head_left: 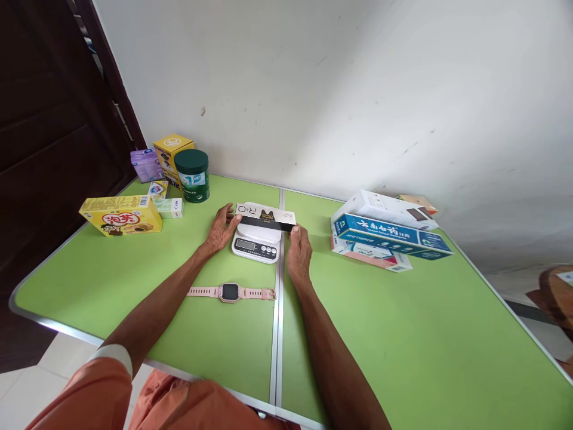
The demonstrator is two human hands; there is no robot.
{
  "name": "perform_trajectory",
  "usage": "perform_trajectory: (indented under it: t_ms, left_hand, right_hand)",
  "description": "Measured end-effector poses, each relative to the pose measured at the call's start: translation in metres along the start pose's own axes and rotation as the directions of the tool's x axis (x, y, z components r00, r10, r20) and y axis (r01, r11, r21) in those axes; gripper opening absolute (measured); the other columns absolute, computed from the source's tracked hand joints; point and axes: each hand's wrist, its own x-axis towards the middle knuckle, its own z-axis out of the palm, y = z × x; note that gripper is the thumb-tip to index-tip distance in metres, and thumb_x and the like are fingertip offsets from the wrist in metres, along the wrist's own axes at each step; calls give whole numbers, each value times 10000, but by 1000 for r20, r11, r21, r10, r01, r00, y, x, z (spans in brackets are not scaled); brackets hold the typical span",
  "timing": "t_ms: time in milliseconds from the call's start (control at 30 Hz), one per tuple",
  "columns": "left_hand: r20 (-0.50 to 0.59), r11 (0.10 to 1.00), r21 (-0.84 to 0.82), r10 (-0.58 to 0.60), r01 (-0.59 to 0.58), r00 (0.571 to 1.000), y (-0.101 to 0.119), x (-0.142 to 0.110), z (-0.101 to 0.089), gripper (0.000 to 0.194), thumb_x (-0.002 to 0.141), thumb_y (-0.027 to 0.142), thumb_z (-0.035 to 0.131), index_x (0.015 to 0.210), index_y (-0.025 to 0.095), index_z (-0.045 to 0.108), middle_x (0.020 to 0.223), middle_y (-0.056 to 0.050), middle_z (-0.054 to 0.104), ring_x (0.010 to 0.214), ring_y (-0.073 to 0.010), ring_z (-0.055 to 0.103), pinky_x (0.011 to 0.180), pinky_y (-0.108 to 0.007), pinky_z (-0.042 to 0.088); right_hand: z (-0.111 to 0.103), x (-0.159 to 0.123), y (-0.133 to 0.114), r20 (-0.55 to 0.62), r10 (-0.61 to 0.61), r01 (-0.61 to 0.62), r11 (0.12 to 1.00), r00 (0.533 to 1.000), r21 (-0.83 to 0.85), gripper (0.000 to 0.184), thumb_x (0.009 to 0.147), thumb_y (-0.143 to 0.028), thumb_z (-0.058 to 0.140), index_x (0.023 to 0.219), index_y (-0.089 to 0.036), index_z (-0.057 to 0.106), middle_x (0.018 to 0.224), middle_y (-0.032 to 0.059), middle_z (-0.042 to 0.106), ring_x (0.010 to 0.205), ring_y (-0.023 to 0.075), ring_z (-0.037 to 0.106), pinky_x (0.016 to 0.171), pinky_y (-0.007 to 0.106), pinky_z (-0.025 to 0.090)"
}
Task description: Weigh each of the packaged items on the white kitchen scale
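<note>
A slim white-and-black box (265, 214) lies across the plate of a white kitchen scale (256, 248); whether it rests on the plate or is held just above cannot be told. My left hand (219, 230) grips the box's left end, thumb in front and fingers behind. At the right end, my right hand (299, 254) is closed on the box, its thumb up against the corner. The scale's small display and buttons face me. Nearer to me, a pink smartwatch (230, 292) lies flat with its strap stretched out.
On the left stand a yellow snack box (120, 216), a green canister (193, 176), a yellow carton (172, 150) and a purple pack (147, 165). To the right, a blue toothpaste box (394, 234) lies among stacked boxes. A metal seam (277, 334) divides the green table (380, 334).
</note>
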Motion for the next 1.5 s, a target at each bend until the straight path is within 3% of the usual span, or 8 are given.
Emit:
perform_trajectory:
  t_ms: [200,333,533,867,1067,1233,1367,1500]
  left_hand:
    - [34,997,61,49,-51,998,3,-3,1,919,1012,770,587,1714,204,406,1561,-232,569,1288,-350,689,1170,-580,564]
    - [63,994,69,75,-79,995,4,-5,1,956,1008,809,558,1746,233,361,1578,-220,551,1314,-351,671,1194,-571,546]
    - [64,994,70,76,-80,995,4,-3,4,932,1015,784,571,1742,238,366,1600,-215,540,1419,-365,622,1252,-569,499]
    - [25,987,108,113,-116,993,13,3,14,692,1046,662,603,1581,225,562,1510,-185,647,1417,-355,616,1245,-533,505]
    - [-48,984,125,133,-126,990,35,-3,-1,719,1053,731,561,1512,181,612,1436,-201,687,1381,-369,635,1248,-537,498]
    - [-91,991,97,106,-97,990,57,-38,-35,712,1052,704,604,1568,215,556,1506,-189,657,1333,-336,674,1149,-483,580]
    - [-207,991,130,51,-24,977,65,-99,-63,692,1072,669,597,1580,205,529,1511,-202,662,1295,-317,697,1067,-449,622]
    - [-332,976,196,-27,97,943,68,-165,-90,666,1084,659,580,1577,214,534,1454,-188,706,1241,-310,726,1018,-454,641]
  right_hand:
    - [4,-1,-2,29,19,-21,997,999,78,968,1006,-896,397,1643,-180,533,1714,215,520,1562,354,510,1297,571,411]
    - [6,0,-5,58,-7,2,996,998,93,933,1016,-883,401,1638,-206,562,1701,198,538,1629,360,435,1350,611,332]
    - [7,2,-4,59,-6,0,995,998,101,920,1011,-872,417,1626,-207,578,1664,195,570,1607,358,467,1345,596,348]
    - [2,-1,-6,68,-31,23,993,997,115,844,1040,-798,448,1606,-192,603,1692,180,559,1631,354,450,1373,604,296]
    - [-1,-9,-21,81,-33,26,996,996,86,851,1039,-785,471,1637,-190,584,1713,185,540,1636,389,446,1369,631,301]
    - [-1,-24,-61,125,-118,105,988,985,110,882,1056,-809,425,1666,-183,547,1681,194,568,1579,400,526,1317,643,388]
    - [1,-51,-89,275,-85,60,993,958,97,896,1032,-834,486,1669,-207,551,1685,182,584,1565,410,546,1298,663,415]
    - [7,-82,-102,475,-68,22,995,877,100,890,1014,-834,543,1666,-228,565,1734,158,545,1616,398,496,1310,649,430]
